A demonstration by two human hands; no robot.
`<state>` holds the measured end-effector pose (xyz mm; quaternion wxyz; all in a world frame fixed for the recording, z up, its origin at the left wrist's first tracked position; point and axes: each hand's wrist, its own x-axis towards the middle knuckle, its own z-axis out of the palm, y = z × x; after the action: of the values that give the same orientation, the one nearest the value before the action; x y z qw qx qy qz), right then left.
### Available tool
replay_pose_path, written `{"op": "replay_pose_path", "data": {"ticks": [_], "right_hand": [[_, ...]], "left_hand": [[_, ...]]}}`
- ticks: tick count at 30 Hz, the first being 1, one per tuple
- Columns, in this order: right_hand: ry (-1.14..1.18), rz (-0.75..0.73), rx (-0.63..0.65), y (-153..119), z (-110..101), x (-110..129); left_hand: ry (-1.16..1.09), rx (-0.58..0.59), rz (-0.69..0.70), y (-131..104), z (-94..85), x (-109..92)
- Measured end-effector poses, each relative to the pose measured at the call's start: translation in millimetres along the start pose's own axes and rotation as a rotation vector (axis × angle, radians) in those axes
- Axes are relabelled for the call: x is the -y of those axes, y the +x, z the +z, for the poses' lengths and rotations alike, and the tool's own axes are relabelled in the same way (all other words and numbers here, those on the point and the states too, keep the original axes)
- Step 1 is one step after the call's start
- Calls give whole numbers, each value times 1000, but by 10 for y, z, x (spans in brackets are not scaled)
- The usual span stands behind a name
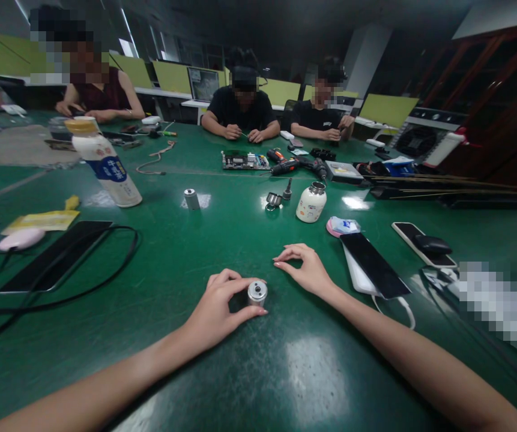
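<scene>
My left hand point(222, 303) curves around a small silver metal cylinder point(257, 293) standing upright on the green table, thumb in front and index finger behind. Dark holes show in the cylinder's top face. To the right and slightly farther off, my right hand point(305, 270) rests low over the table with thumb and index fingertips brought together. Whatever might be pinched there is too small to make out. A second grey cylinder point(191, 199) stands upright beyond my left hand. Past my right hand are a cream flask point(311, 203) with its mouth uncovered and a metal cap point(274, 200).
At left lie a black tablet point(55, 255), a black cable point(130, 246) and a tall drink bottle point(107, 165). Phones point(377, 264) lie at right. Farther back are a circuit board point(244, 160) and power drills point(285, 165). Several people sit across the table.
</scene>
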<state>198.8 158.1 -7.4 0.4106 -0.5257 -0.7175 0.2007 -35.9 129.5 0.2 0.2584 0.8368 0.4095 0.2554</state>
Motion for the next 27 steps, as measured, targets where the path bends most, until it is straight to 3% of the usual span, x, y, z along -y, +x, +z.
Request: {"op": "replay_pose_path", "data": {"ticks": [4,10,14,20,27], "right_hand": [[80,-25,-105,-31,-1,167],[153,-136,21,-197,24,656],[71,-197,28,-262,66,676],[98,-151,-158,-243,24,677],[145,-164,52,-277,78,701]], "left_hand": [[2,1,2,0,4,7],[-7,-23,20,-9,18,19],[-14,-35,24,-9,26,25],[-12,-27,18,-3,22,23],[-22,-12,18,-6,22,34]]}}
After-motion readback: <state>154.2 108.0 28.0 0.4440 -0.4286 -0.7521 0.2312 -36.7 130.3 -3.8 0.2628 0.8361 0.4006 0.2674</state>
